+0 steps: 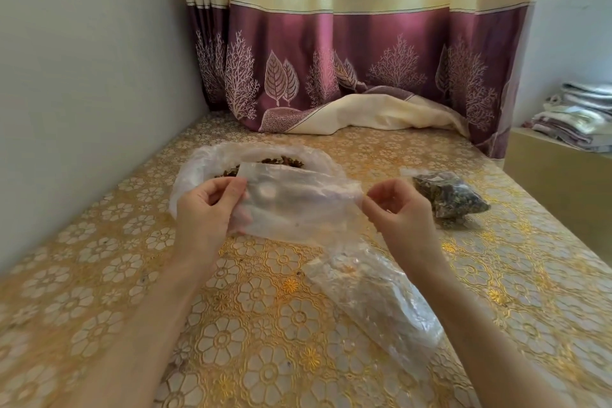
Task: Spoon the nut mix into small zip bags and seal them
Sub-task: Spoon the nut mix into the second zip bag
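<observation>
My left hand (207,209) pinches one short end of a small clear empty zip bag (291,205), thumb on top and fingers curled beneath, while my right hand (395,209) pinches the opposite end between thumb and forefinger. I hold it stretched level between the two hands and lifted off the worktop, which I judge is to flatten the film and find the mouth before pulling it open; whether the zip strip lies at my right fingertips I cannot quite tell, the plastic being too faint there.

I take that small bag as my landmark. Just behind it, partly hidden by it, sits the large crumpled clear plastic bag of dark nut mix (251,161), its mouth spread wide so the mix lies exposed and easy to reach. To the right of the small bag and a little further back lies a filled clear bag of dark mix (448,194), set aside on its own, apparently finished. Nearer me than the small bag, below my right wrist, lies a loose sheaf of clear plastic (377,301), probably the spare bags kept within reach. No spoon shows anywhere.

All of this rests on the gold floral-patterned worktop (265,341), with a cream and plum leaf-printed curtain (331,53) hanging well behind.
</observation>
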A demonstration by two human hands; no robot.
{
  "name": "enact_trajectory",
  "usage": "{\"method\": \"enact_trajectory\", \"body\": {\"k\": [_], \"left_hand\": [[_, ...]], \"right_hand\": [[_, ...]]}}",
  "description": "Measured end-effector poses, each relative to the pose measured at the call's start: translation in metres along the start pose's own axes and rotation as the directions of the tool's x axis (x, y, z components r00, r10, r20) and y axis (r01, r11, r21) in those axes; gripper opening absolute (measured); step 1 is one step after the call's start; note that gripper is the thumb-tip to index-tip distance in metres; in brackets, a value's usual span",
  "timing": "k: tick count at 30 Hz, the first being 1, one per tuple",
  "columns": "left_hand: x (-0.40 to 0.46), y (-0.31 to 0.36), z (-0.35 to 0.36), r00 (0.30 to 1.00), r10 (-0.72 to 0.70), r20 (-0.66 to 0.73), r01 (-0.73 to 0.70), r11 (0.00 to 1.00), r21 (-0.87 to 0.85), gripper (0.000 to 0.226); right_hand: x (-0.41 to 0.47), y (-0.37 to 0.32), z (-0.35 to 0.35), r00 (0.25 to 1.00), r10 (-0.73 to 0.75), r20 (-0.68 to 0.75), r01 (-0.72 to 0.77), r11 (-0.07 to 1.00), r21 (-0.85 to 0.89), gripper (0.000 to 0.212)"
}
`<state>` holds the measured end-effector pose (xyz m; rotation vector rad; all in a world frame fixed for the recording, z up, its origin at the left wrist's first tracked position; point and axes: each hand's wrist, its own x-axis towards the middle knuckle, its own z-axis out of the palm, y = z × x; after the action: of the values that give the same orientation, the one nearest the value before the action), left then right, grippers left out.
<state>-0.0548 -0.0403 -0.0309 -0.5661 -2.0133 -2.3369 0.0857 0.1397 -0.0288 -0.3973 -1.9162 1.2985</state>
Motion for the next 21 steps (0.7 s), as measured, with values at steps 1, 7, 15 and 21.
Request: {"method": "enact_trajectory", "body": {"k": [1, 7, 15, 21], "left_hand": [[-0.001, -0.001, 0.001, 1.0, 0.006, -0.005, -0.006, 1.0, 0.005, 0.004], [-0.001, -0.001, 0.001, 1.0, -0.003, 0.024, 0.003, 1.0, 0.005, 0.021], [0.002, 0.001, -0.005, 0.98, 0.2, 0.001, -0.184, 0.9, 0.394, 0.036], [-0.012, 0.017, 0.0, 0.695, 0.475, 0.54, -0.718, 0.492, 0.492, 0.082]], "right_hand": [[-0.001, 0.0, 0.001, 0.999, -0.031, 0.03, 0.031, 1.0, 0.006, 0.012], [-0.004, 0.0, 0.005, 0.966, -0.069, 0.251, 0.029, 0.987, 0.159, 0.019], [-0.003, 0.0, 0.001, 0.951, -0.061, 0.303, 0.016, 0.989, 0.15, 0.034], [-0.01, 0.001, 0.012, 0.936, -0.08, 0.343, 0.047, 0.993, 0.104, 0.031]]}}
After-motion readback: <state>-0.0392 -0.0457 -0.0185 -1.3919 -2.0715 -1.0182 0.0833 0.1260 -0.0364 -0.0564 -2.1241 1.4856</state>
